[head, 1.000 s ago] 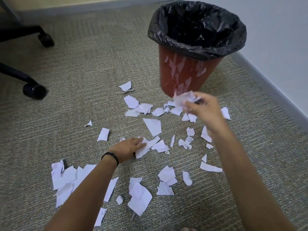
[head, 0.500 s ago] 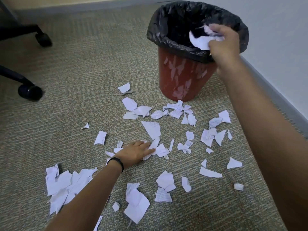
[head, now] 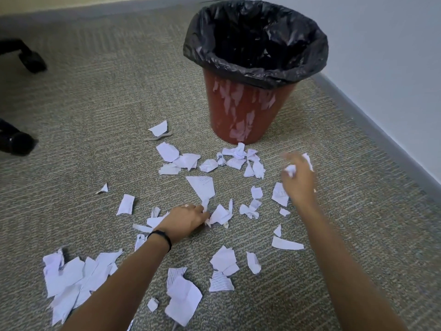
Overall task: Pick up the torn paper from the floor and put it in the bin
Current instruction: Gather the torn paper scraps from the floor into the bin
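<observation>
Half a second earlier the right hand (head: 299, 185) had been up at the rim of the bin (head: 238, 108) with a handful of paper. It had now come back down to the floor (head: 95, 115) at the right of the scatter without that handful. I judged that one load had gone into the bin and the next pick was starting.

The hand was blurred. Its fingers seemed to curl about a crumpled scrap (head: 290, 169), but I could not tell whether they had closed on it.

The left hand (head: 186, 219) had stayed low in the middle of the mess and had barely shifted. Its fingers were stretched out and gripped nothing, and the tips touched the tail of a large triangular scrap (head: 202, 187).

Most of the torn paper still lay on the floor, near and to the left of the bin, so the job looked far from done.

- There was one bin, fitted with one black liner (head: 202, 44). Nothing showed inside against the dark plastic.
- There were two hands, and the left wrist wore one black wristband (head: 162, 235).
- Two chair castors stood at the far left (head: 33, 60) (head: 16, 143).
- About thirty-odd scraps lay apart from one another.
- One heap (head: 71, 280) at the near left was too overlapped to count.
</observation>
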